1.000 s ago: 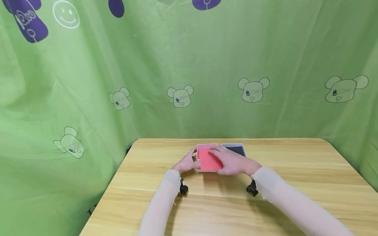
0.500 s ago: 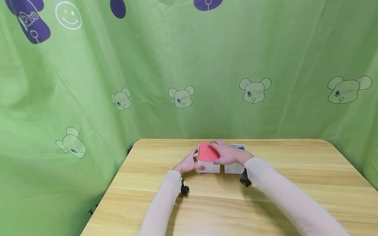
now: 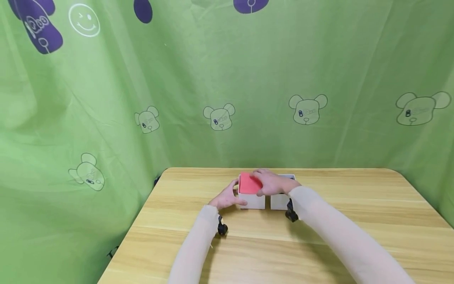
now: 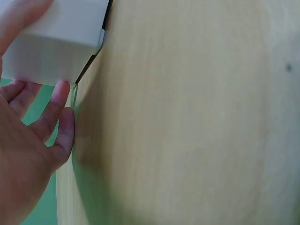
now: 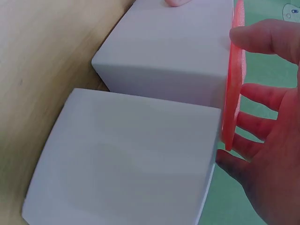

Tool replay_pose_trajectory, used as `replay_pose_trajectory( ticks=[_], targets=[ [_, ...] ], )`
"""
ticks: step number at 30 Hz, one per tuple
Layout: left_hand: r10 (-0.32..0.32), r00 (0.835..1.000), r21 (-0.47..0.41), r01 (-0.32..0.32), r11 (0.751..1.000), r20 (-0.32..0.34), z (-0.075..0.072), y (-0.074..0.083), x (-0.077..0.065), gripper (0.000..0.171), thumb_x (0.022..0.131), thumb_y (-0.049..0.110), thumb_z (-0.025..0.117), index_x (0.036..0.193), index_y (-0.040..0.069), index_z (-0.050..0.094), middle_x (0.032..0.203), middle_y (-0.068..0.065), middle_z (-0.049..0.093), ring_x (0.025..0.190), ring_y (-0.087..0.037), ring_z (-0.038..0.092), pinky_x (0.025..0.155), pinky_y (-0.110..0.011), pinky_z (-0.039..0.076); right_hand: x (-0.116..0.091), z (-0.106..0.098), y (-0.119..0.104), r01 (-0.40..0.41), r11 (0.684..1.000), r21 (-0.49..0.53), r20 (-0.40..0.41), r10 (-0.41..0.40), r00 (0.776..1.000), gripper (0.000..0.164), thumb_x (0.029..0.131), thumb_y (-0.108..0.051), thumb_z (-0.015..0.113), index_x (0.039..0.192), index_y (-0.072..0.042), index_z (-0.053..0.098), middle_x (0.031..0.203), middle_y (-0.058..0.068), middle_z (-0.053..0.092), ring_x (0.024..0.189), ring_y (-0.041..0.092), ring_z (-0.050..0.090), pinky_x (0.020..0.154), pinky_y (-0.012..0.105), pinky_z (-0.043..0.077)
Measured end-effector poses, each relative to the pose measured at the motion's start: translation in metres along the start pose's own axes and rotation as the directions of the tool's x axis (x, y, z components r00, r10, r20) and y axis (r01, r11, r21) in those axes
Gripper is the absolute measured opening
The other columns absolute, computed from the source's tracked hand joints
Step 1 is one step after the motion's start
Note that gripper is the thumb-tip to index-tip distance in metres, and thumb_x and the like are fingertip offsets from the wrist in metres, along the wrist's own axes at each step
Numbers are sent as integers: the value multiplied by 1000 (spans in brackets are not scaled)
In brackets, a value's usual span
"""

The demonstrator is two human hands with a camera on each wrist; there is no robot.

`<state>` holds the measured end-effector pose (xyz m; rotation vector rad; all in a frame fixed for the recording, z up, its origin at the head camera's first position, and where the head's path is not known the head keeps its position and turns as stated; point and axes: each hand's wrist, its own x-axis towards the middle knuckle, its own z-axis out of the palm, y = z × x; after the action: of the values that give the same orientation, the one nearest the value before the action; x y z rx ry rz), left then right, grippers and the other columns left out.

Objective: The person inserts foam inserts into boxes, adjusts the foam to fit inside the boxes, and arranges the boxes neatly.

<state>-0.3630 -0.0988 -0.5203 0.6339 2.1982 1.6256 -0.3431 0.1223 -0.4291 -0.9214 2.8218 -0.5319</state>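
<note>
Two white boxes stand side by side near the table's far edge. My left hand (image 3: 227, 197) grips the left white box (image 3: 253, 202), thumb on its front face and fingers round the back. In the left wrist view, that hand's fingertips touch the side of the box (image 4: 56, 51). A red foam-like sheet (image 3: 250, 184) lies flat across the left box's top, held by my right hand (image 3: 272, 184). In the right wrist view, thumb and fingers grip the sheet (image 5: 233, 98) at its edges, level with the box's rim. Whatever is inside the left box is hidden.
The right white box (image 3: 279, 202) is separated from the left one by a narrow gap, and my right forearm partly covers it. A wooden table (image 3: 227, 244) reaches to the green patterned curtain (image 3: 255, 146) behind.
A second ago the red sheet was tilted in front of the left box's opening. My right hand has moved it back and left, flat onto the top. The left hand keeps its grip.
</note>
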Motion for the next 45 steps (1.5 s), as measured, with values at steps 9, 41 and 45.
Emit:
replay_pose_trajectory(
  ticks=[9,41,45],
  targets=[
    [1,1000,12,0,1000,-12,3,0,-2,98,72,-1,79,149,15,19,150,-7,29,117,-24,50,89,-31,49,7,5,4,-16,999,40,14,16,1000,76,75,-23,71,141,-2,40,144,19,35,127,34,36,101,53,35],
    [8,1000,34,-7,999,-13,2,1,0,98,73,-1,78,149,12,19,150,-8,29,117,-24,51,91,-30,47,11,9,8,25,999,21,18,-25,1000,61,90,-37,63,142,-11,44,149,8,34,134,31,30,107,50,29],
    [12,1000,25,-11,1000,-11,2,1,-1,98,73,-2,78,149,12,19,150,-8,29,117,-24,51,91,-30,47,10,7,7,32,999,29,23,-33,999,61,90,-35,63,142,-10,44,149,10,35,133,32,32,106,51,30]
  ],
)
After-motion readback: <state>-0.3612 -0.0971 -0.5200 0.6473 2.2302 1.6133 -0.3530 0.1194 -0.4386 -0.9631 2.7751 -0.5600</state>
